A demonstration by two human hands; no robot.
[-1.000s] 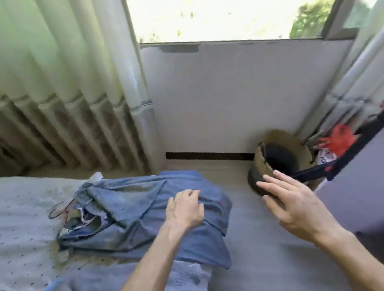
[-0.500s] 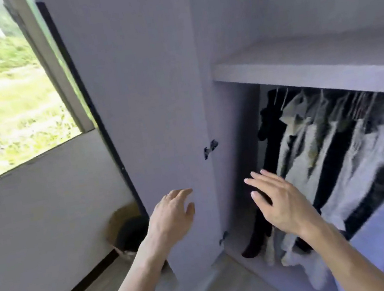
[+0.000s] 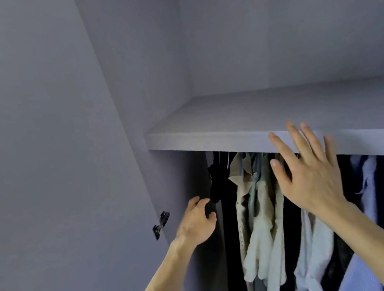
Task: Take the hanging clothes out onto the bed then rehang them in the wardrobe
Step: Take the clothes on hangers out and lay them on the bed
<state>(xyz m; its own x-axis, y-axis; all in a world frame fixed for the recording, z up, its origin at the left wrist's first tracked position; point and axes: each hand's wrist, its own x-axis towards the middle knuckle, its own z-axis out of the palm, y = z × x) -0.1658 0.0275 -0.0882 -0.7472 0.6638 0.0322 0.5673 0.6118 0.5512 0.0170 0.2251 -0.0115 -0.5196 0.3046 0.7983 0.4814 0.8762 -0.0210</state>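
Hands lifted closer to the clothes [image 3: 258,210] than half a second ago; both hold nothing.
Right hand [image 3: 312,177]: fingers straight and spread, before the shelf [image 3: 209,137] front edge. Left hand [image 3: 195,222]: fingers loosely curled, beside the leftmost black garment. Clothes: hanging under the shelf in the wardrobe. Door [image 3: 40,168] open at left, hinge [image 3: 161,224] showing.

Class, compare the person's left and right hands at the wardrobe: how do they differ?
The left hand is lower, beside the black garment; the right hand is higher, fingertips in front of the shelf edge. The left hand's fingers curl loosely; the right hand's are straight and spread. Both hold nothing.
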